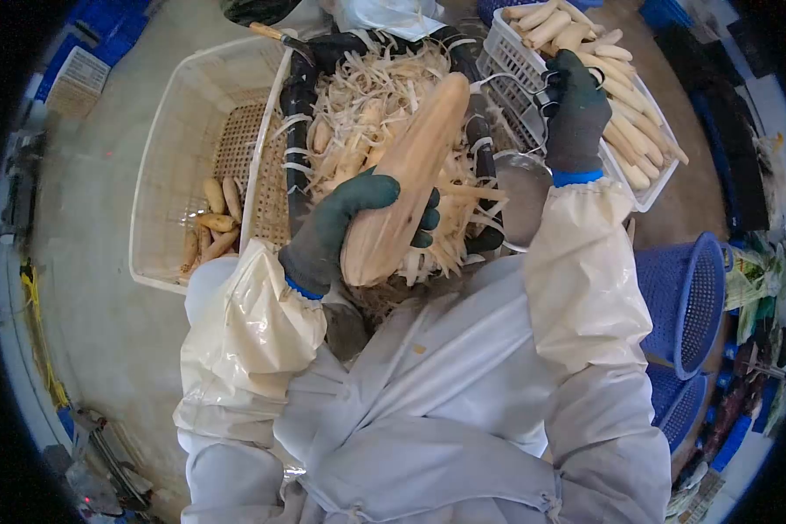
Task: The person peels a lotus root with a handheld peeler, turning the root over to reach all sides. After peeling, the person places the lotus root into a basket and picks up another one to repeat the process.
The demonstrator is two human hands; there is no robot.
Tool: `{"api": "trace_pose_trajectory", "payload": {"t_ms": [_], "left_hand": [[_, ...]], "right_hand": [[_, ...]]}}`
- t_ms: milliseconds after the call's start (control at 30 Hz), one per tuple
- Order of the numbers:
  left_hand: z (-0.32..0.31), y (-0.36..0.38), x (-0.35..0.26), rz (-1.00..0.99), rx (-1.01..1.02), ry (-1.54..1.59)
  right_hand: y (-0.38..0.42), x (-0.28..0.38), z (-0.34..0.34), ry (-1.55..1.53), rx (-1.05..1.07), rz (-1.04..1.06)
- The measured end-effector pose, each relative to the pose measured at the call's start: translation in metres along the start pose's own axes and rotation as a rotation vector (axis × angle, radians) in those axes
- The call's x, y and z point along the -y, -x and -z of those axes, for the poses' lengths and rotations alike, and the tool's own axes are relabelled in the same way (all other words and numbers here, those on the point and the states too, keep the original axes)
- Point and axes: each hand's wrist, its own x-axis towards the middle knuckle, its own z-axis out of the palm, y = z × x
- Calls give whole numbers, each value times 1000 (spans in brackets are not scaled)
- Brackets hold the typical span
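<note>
My left hand [345, 223], in a dark green and grey glove, grips a large pale lotus root [415, 166] that tapers toward its far end. The root tilts up and to the right, over a heap of peel strips [367, 92] in a black-rimmed container [297, 131]. In my gloved right hand [576, 113] is a metal peeler [506, 80] with a wire frame, its tip just right of the root's far end. Both forearms wear cream plastic sleeves with blue cuffs.
Left stands a cream crate [170, 131] with several brownish root pieces [214, 223]. At right, a white crate [506, 52] holds many pale peeled roots [633, 113]. A round metal bowl [522, 196] sits below my right hand; blue-purple baskets [686, 306] stand farther right.
</note>
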Motion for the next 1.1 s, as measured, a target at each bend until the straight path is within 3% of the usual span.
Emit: {"api": "trace_pose_trajectory", "payload": {"t_ms": [33,100,200,233,300,367,433,500,567,600,633,700,767,833,967,1033,1100], "left_hand": [[2,0,1,-1,13,48],[1,2,2,1,25,98],[-7,2,4,-13,-13,80],[-8,1,5,-25,-32,-11],[-10,1,6,-35,-48,-105],[-10,4,8,-8,-4,-287],[-13,7,8,13,6,-268],[-7,8,12,130,-4,-163],[-18,9,9,36,43,-94],[-21,11,8,-66,86,-6],[-17,10,8,-74,80,5],[-5,1,5,34,58,116],[10,-6,10,74,141,207],[13,-6,15,-25,239,413],[25,-16,22,-24,283,401],[43,-29,33,-140,309,360],[41,-25,35,-102,283,334]], "right_hand": [[2,-8,-2,224,-6,284],[7,-3,-8,110,-1,340],[28,33,-16,346,52,650],[38,47,-23,349,50,650],[56,69,-36,-344,184,-248],[56,62,-39,-467,135,-354],[24,2,-26,600,21,798],[4,-18,-9,178,-43,122],[-10,-18,-2,-103,-243,-184],[-15,-7,8,513,-60,-162],[-12,-13,3,514,-46,-157],[0,-13,-5,503,-143,549],[19,14,-10,465,-85,588],[30,34,-20,345,1,675],[67,74,-35,325,179,666],[84,86,-48,-375,291,-402],[82,68,-50,-331,284,-420]]}}
